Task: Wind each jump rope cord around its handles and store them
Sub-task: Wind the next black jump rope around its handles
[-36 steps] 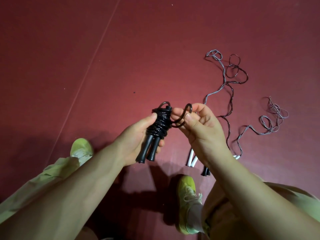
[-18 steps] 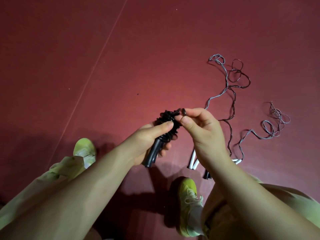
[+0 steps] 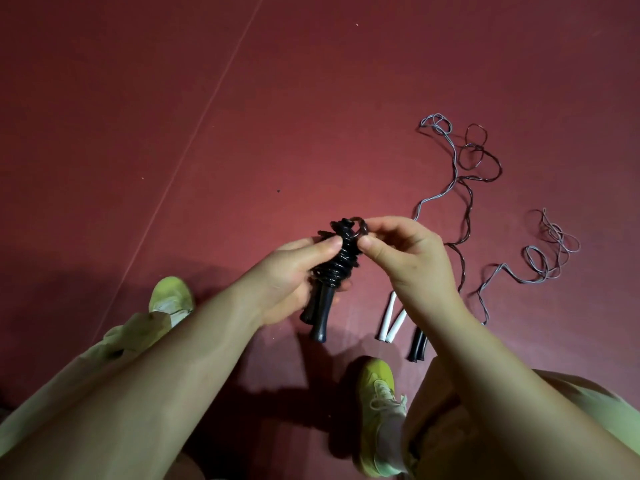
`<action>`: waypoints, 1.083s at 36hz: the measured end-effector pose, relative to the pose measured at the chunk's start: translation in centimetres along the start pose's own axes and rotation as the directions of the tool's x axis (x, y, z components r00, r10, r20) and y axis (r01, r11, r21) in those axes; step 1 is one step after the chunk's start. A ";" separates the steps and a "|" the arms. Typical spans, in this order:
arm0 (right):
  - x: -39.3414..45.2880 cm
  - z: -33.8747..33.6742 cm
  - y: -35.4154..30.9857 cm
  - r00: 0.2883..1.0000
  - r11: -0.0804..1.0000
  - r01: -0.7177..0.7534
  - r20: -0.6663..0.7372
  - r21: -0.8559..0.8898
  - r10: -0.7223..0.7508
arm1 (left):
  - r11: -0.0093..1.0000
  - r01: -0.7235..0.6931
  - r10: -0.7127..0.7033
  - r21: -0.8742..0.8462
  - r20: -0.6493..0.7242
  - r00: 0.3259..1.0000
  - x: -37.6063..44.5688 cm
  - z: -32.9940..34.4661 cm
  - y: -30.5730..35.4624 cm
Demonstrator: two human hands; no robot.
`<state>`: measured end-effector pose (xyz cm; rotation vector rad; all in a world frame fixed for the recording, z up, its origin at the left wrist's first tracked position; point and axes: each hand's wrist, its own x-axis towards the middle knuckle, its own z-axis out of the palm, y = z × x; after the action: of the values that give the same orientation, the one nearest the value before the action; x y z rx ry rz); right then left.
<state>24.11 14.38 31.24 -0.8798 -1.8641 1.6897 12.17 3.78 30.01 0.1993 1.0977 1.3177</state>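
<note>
- Centre of the frame: the left hand grips a black jump rope with two tapered black plastic handles, held side by side and pointing down toward the lower centre; its thumb presses against the wound coils.
- The glossy black cord is wrapped in tight turns around the upper part of both handles, forming a bundle held above the floor.
- The right hand pinches the small free loop of cord at the top of the bundle between thumb and forefinger; the other fingers are curled.
- Right of centre, on the dark red matte floor: a pair of white cylindrical handles lying just beside each other, and near them a second pair of black handles, partly hidden by the right forearm.
- Upper right and right: a thin grey unwound cord and a thin dark unwound cord lie in loose tangled loops on the floor.
- Lower frame: two yellow-green lace-up sneakers and pale khaki trouser legs.
</note>
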 end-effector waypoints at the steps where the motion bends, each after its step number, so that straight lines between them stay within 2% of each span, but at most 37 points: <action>1: 0.1 -0.1 -0.1 1.000 1.000 -0.011 0.005 0.021 0.011 | 0.999 -0.024 0.024 -0.030 0.009 1.000 -0.1 0.0 0.1; 6: 0.3 -0.8 -0.2 0.998 0.986 -0.063 0.026 0.153 0.059 | 0.997 -0.070 0.072 -0.030 0.069 0.995 0.2 -0.4 -0.1; 13: 0.6 -0.8 0.8 0.978 0.939 -0.186 0.148 0.288 0.148 | 0.989 -0.146 0.145 0.021 0.037 0.989 0.0 -0.4 0.0; 17: 0.8 -1.0 0.5 0.970 0.917 -0.232 0.144 0.325 0.194 | 0.975 -0.219 0.218 0.040 0.031 0.975 -0.1 -0.2 -0.3; 20: 0.9 -1.4 0.4 0.965 0.916 -0.257 0.132 0.309 0.227 | 0.970 -0.245 0.245 0.005 0.032 0.969 0.0 -0.1 -0.4; 24: 1.1 -2.1 0.2 0.950 0.913 -0.289 0.209 0.290 0.234 | 0.971 -0.240 0.239 0.009 0.074 0.968 -0.3 -0.1 -0.7; 29: 1.1 -2.8 -0.2 0.942 0.946 -0.262 0.265 0.193 0.207 | 0.977 -0.202 0.205 -0.071 0.046 0.978 -0.2 0.1 -0.9; 35: 1.2 -2.6 -0.5 0.934 0.964 -0.263 0.264 0.046 0.242 | 0.986 -0.149 0.154 -0.075 0.069 0.986 0.1 0.1 -1.7; 39: 1.1 -2.8 -0.2 0.926 0.954 -0.297 0.258 0.052 0.274 | 0.990 -0.129 0.134 -0.058 0.095 0.986 0.1 0.0 -1.7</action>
<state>25.30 17.08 31.76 -0.9800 -1.8680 2.1318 13.29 3.39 28.82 0.2999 0.9786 1.4374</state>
